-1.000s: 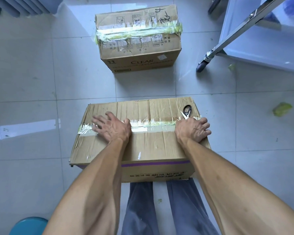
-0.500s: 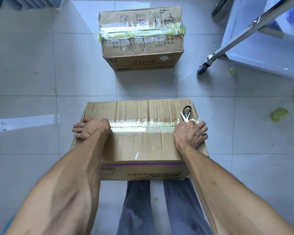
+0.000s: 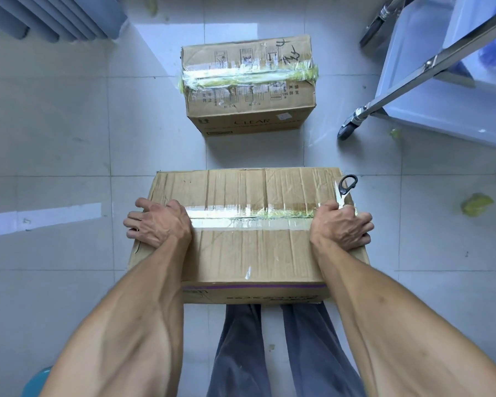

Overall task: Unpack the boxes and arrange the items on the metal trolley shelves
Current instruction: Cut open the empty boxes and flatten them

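Cardboard, taped shut along its top seam: the near box sits on the floor right in front of my knees, at the centre of my view. My left hand grips its left top edge at nine o'clock, fingers curled over the side. My right hand grips the right top edge at three o'clock and seems to hold the scissors too, their black handle poking out at one o'clock. A second sealed box stands well apart at twelve o'clock, and the metal trolley is at two o'clock. I judge I am steadying or shifting this box before opening it; nothing is unpacked yet. Next I would need the blade run along the tape, shallow enough to spare the contents.
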